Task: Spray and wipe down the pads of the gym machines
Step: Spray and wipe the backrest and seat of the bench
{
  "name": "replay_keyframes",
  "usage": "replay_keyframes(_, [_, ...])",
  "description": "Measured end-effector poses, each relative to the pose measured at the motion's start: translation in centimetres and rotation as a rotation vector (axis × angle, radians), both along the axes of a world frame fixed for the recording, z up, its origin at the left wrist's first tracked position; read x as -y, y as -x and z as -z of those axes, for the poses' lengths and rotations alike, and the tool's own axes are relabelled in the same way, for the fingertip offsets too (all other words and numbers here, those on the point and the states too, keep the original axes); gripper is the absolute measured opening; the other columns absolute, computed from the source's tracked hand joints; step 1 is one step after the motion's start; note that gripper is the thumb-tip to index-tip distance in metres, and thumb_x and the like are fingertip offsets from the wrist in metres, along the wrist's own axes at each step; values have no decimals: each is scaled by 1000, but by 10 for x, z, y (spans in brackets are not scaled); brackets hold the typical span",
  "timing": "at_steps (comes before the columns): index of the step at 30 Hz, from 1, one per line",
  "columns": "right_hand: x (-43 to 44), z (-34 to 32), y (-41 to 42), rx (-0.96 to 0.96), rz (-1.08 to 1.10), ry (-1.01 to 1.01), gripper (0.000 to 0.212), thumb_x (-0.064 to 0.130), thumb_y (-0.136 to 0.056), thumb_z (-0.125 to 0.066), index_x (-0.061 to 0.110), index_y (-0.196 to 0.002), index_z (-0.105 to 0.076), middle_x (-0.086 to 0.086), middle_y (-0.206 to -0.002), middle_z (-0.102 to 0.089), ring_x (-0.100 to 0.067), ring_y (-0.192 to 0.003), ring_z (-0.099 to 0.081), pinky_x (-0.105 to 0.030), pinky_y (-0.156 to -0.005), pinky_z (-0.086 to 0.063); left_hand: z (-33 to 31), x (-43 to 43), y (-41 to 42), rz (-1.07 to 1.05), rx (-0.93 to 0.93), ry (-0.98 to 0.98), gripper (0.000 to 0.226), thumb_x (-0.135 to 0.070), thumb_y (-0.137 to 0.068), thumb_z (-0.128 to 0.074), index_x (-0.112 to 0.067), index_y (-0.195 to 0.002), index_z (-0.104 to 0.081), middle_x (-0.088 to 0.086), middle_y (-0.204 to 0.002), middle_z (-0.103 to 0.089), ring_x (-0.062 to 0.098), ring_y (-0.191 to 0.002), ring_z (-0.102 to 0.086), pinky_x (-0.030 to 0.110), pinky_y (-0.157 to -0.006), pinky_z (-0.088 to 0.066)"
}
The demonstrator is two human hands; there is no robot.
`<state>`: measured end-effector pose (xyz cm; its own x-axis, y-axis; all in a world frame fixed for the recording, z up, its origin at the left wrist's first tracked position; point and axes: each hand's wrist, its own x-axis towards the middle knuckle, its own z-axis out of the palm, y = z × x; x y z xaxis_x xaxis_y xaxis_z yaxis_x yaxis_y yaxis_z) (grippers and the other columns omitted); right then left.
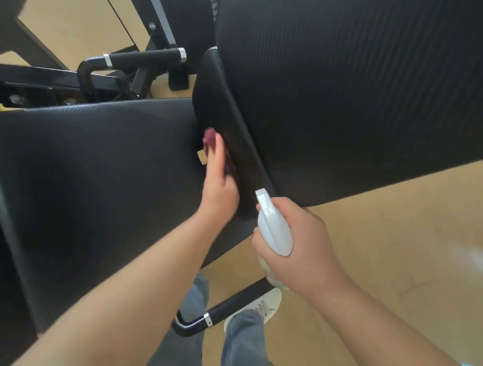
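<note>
Seat pad (89, 170) in front of you is black, ribbed texture, flat, slight sheen. Back pad (352, 84) is the same black ribbed material, tilted up and away, big, fills the space above both your hands. A narrower black padded edge (214, 100) runs along the joint where the two meet.

Your left hand (218, 186) is at that joint, just right of the seat pad's far corner, pressed against the padded edge. Dark red cloth (210, 138) is bunched under your fingers, only a bit sticks out past the fingertips; blurred, so cannot tell exactly how the fingers are gripping it, they look extended and flat on it. Left forearm stretches straight out over the seat pad, palm turned toward the pad.

Your right hand (296, 244) is just beside the left, lower and nearer you, off the seat pad's right edge and below the back pad's lower edge. Fingers wrapped tight around a white spray bottle (274, 229), nozzle aimed up toward the left hand and the joint. Bottle body mostly hidden in your fist. Cannot tell if the trigger is squeezed. Right forearm comes in from the lower right, wrist roughly straight.

Under your hands: black handle bar (218, 313) with chrome ring, your jeans (244, 350) and a white shoe (264, 307) on tan floor (410, 234).
</note>
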<state>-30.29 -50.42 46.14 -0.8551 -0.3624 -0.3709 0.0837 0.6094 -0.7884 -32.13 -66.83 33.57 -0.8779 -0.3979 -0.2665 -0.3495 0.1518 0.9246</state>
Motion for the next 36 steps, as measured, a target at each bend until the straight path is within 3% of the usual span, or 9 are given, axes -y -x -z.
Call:
replay_keyframes(4, [-2, 5, -5, -40, -38, -47, 32, 35, -90, -78, 30, -115, -59, 10, -97, -59, -14, -89, -61, -21, -70, -57, 0, 26, 46, -158, 251, -180, 86, 7, -94, -30, -48, -158, -13, -20, -168, 2, 13, -156, -4, 44, -129, -7])
replay_keyframes(8, [-13, 8, -14, -58, 67, 10, 20, 25, -90, -76, 25, -104, -62, 11, -89, -61, -9, -85, -60, -16, -65, -50, -23, -36, -18, -128, 237, -195, 85, 13, -97, -29, -40, -161, -11, -19, -167, 1, 6, -154, -6, 7, -114, -9])
replay_keyframes(9, [-17, 8, -18, -36, 110, 42, 20, 24, -89, -76, 26, -104, -62, 13, -88, -62, -6, -85, -61, -12, -65, -48, -25, -51, -37, -107, 234, -188, 83, 11, -99, -31, -39, -161, -10, -23, -165, 2, 4, -154, -5, 7, -114, -13])
replay_keyframes(13, [-37, 11, -31, 31, 194, 74, 16, 21, -88, -74, 27, -97, -62, 10, -83, -64, -3, -79, -62, -13, -65, -48, -31, -89, -81, -35, 149, -129, 72, -7, -104, -39, -46, -159, -14, -25, -167, 2, 5, -156, -3, 42, -127, -21])
replay_keyframes(18, [-57, 12, -38, 18, 201, 72, 20, 30, -79, -65, 20, -96, -63, 3, -82, -65, -14, -76, -61, -33, -67, -51, -69, -71, -49, 144, -83, 107, 71, -6, -106, -43, -34, -160, -5, -3, -171, -8, 13, -157, -7, 33, -126, -17])
replay_keyframes(23, [-66, 15, -49, -6, 178, 78, 16, 35, -82, -64, 25, -95, -61, 4, -79, -64, -17, -72, -62, -44, -67, -55, -43, -76, -66, 191, 107, 226, 90, -11, -102, -54, -43, -153, 13, -2, -167, -21, 17, -148, -34, 37, -121, -31])
replay_keyframes(29, [-84, 28, -70, 44, 113, 134, 21, 29, -84, -65, 11, -93, -61, -4, -81, -60, -22, -75, -58, -41, -67, -49, -9, -74, -83, -114, 316, 156, 63, -21, -96, -68, -38, -146, -34, -13, -125, -59, 11, -115, -60, 30, -103, -49])
replay_keyframes(32, [-95, 38, -73, 38, 130, 99, 16, 25, -85, -69, 13, -91, -60, -1, -80, -59, -19, -75, -56, -37, -67, -47, -19, -65, -78, -90, 170, 228, 39, -21, -88, -79, -32, -115, -53, -15, -101, -68, 0, -96, -65, 20, -89, -54])
replay_keyframes(36, [-92, 42, -74, 31, 184, 117, 15, 31, -82, -64, 19, -90, -59, 1, -80, -58, -17, -75, -56, -32, -66, -46, -43, -70, -73, -34, -59, 394, 33, -18, -83, -84, -21, -105, -60, -21, -92, -64, -1, -85, -64, 8, -80, -50])
